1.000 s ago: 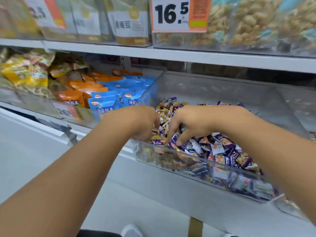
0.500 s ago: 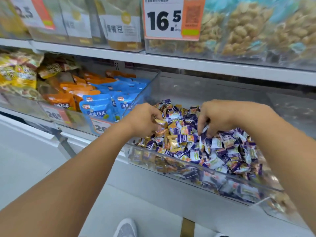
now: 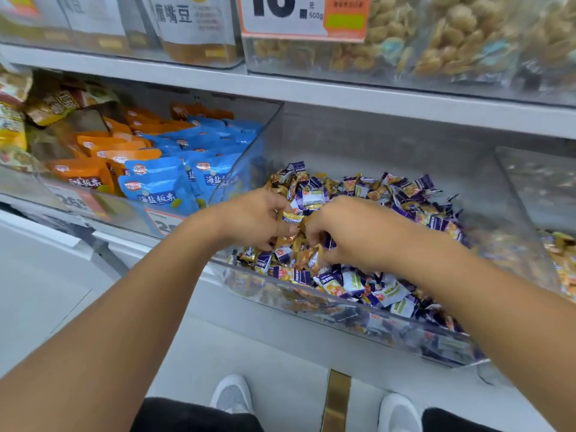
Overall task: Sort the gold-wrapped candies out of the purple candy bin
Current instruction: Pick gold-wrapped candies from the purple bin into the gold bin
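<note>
A clear plastic bin on the lower shelf holds a heap of purple-wrapped candies mixed with gold-wrapped candies. My left hand hovers over the bin's left side, its fingers curled round a gold-wrapped candy and more gold wrappers beneath. My right hand lies just to its right on the heap, with curled fingers pinching at candies at the spot where gold and purple wrappers meet. What exactly its fingertips hold is hidden.
To the left a bin holds blue snack packs and orange snack packs. The shelf above carries clear boxes and a price tag. Another candy bin sits at the right. My shoes stand on the white floor below.
My right hand has moved left across the heap until it nearly meets my left hand. The left hand still holds gold candies at the bin's left side. The view has shifted closer.
</note>
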A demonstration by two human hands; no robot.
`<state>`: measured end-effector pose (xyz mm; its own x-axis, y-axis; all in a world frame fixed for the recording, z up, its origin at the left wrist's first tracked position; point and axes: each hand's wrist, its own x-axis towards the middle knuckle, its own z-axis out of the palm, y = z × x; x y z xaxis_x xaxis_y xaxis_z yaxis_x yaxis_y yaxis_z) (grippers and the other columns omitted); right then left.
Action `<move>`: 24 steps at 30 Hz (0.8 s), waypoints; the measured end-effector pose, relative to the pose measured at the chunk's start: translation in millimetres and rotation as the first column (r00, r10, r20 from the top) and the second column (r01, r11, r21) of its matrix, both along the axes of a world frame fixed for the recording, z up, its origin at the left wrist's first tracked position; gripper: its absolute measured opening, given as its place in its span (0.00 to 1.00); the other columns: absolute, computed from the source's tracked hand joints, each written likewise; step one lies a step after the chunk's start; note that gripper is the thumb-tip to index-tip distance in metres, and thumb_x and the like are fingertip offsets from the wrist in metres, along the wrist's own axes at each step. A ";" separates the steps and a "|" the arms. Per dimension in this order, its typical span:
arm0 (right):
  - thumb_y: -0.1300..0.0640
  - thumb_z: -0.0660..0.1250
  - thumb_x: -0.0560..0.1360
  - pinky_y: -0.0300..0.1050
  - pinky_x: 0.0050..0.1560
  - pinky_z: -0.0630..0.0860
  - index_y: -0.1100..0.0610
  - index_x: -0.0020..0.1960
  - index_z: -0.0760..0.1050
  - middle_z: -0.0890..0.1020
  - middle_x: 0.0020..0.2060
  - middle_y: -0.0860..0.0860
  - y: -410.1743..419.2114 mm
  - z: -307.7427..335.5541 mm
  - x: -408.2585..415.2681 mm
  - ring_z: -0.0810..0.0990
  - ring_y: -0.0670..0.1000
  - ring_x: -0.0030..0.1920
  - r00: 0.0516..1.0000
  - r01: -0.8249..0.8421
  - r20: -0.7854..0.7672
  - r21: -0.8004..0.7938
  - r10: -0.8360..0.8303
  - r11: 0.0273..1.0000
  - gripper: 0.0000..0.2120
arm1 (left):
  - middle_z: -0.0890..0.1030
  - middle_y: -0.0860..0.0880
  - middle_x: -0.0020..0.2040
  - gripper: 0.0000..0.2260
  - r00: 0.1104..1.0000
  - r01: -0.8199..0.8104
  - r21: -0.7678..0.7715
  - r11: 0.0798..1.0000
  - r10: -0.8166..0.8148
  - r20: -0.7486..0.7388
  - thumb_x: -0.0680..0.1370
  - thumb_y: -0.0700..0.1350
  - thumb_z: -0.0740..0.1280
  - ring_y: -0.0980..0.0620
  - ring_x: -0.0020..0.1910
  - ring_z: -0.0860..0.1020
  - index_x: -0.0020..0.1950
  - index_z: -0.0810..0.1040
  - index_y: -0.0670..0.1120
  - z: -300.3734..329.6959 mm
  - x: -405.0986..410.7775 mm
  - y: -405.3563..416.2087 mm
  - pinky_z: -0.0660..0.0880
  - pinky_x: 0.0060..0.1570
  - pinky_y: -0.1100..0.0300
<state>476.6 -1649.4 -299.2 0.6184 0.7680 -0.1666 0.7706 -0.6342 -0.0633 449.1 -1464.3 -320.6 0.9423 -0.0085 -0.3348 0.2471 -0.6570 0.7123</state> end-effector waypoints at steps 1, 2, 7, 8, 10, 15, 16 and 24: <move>0.49 0.76 0.72 0.46 0.38 0.74 0.50 0.46 0.78 0.77 0.37 0.46 -4.4 3.5 3.3 0.76 0.48 0.37 0.999 0.023 0.023 0.001 -0.023 1.000 0.09 | 0.74 0.48 0.41 0.19 1.000 0.008 -0.002 1.000 -0.008 -0.013 0.77 0.46 0.71 0.49 0.43 0.79 0.67 0.74 0.45 0.5 -0.1 0.0 0.82 0.51 0.49; 0.50 0.75 0.72 0.48 0.40 0.75 0.50 0.45 0.78 0.77 0.38 0.46 -9.2 6.0 7.7 0.77 0.50 0.40 0.998 0.047 0.040 0.010 -0.048 0.999 0.08 | 0.74 0.48 0.40 0.21 1.000 0.017 -0.001 1.000 -0.017 -0.023 0.76 0.47 0.73 0.48 0.43 0.80 0.68 0.73 0.46 1.1 -1.0 -0.3 0.82 0.52 0.49; 0.54 0.76 0.72 0.46 0.41 0.74 0.49 0.43 0.80 0.79 0.40 0.47 -22.4 13.5 25.6 0.79 0.53 0.43 0.983 0.163 0.083 0.018 -0.164 0.986 0.05 | 0.78 0.48 0.56 0.22 0.999 0.049 0.157 0.986 -0.052 0.014 0.75 0.45 0.74 0.46 0.46 0.83 0.67 0.73 0.48 0.7 -3.0 -1.7 0.81 0.51 0.50; 0.57 0.75 0.73 0.44 0.41 0.74 0.49 0.42 0.81 0.79 0.38 0.45 -23.9 15.7 27.3 0.79 0.50 0.41 0.982 0.173 0.063 0.070 -0.177 0.982 0.04 | 0.76 0.49 0.61 0.19 1.000 0.019 0.115 0.993 -0.021 0.010 0.77 0.43 0.72 0.46 0.46 0.84 0.66 0.73 0.47 -1.8 -2.1 -1.1 0.81 0.51 0.49; 0.62 0.71 0.74 0.35 0.36 0.72 0.49 0.43 0.83 0.80 0.34 0.41 -23.1 20.9 28.8 0.77 0.40 0.36 0.979 0.201 -0.043 0.241 -0.197 0.949 0.08 | 0.73 0.50 0.64 0.19 0.999 -0.050 0.006 0.999 0.050 -0.017 0.78 0.40 0.70 0.46 0.46 0.85 0.69 0.72 0.45 -5.2 -1.2 -0.7 0.82 0.51 0.50; 0.60 0.64 0.78 0.40 0.25 0.69 0.58 0.38 0.80 0.73 0.21 0.46 2.4 5.3 15.8 0.69 0.46 0.22 0.927 0.317 -0.310 0.346 -0.211 0.883 0.11 | 0.76 0.40 0.65 0.26 0.919 -0.393 -0.497 0.774 0.347 -0.187 0.79 0.34 0.66 0.47 0.43 0.85 0.76 0.63 0.43 -3.5 4.4 -3.0 0.83 0.44 0.56; 0.54 0.67 0.77 0.43 0.28 0.70 0.60 0.35 0.77 0.72 0.22 0.49 7.3 -3.0 14.1 0.70 0.47 0.24 0.944 0.290 -0.248 0.308 -0.218 0.906 0.14 | 0.75 0.39 0.66 0.25 0.905 -0.422 -0.538 0.729 0.375 -0.202 0.79 0.34 0.65 0.47 0.41 0.84 0.75 0.65 0.42 -0.5 5.3 -4.0 0.83 0.40 0.57; 0.46 0.72 0.71 0.49 0.34 0.76 0.60 0.37 0.79 0.81 0.32 0.57 16.7 -20.7 16.7 0.77 0.52 0.33 0.936 0.350 -0.131 0.288 -0.326 0.891 0.16 | 0.77 0.42 0.47 0.10 0.852 -0.501 -0.687 0.526 0.440 -0.285 0.75 0.41 0.61 0.48 0.33 0.76 0.51 0.79 0.42 18.9 -6.0 -12.7 0.80 0.32 0.58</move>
<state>493.3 -1632.7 -319.9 0.8443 0.5357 -0.0174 0.4980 -0.7961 -0.3437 443.2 -1477.0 -301.8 0.8578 0.1667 -0.4862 0.4313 0.2813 0.8573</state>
